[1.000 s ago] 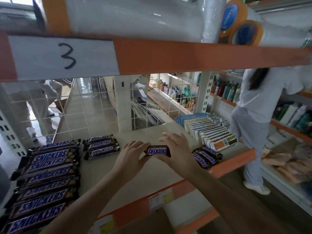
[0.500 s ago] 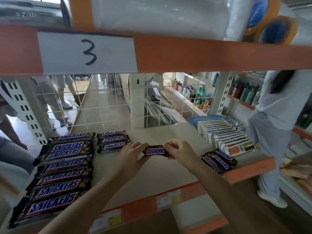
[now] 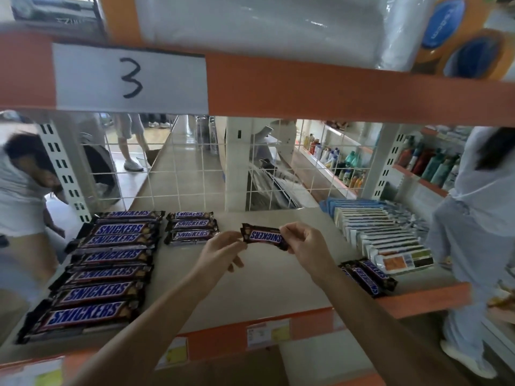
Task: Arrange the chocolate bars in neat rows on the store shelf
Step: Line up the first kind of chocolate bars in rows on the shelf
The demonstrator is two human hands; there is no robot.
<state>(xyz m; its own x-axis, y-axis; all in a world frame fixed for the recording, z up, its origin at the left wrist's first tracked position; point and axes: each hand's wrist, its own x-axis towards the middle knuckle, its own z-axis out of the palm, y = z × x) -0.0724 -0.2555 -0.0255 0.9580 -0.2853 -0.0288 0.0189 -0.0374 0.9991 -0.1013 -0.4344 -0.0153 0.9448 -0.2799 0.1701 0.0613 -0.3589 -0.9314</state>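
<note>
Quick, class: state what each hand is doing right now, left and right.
Left hand: pinching the left end of the Snickers bar.
Right hand: gripping its right end.

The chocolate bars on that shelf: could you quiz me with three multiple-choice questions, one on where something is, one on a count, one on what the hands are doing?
1. Where is the short row of small bars?
A. At the back of the shelf, just right of the long row of big bars
B. On the floor
C. On top of the white packets

2. How many bars are in that short row?
A. One
B. Three
C. Nine

3. What is happening to the single bar in the middle?
A. It lies flat on the shelf, untouched
B. One hand holds it alone
C. Both hands hold it, one at each end

Answers: 1 A, it sits beside the long row near the wire grid. 2 B, three wrappers lie one behind another. 3 C, the left hand and right hand each pinch an end, above the shelf.
</note>
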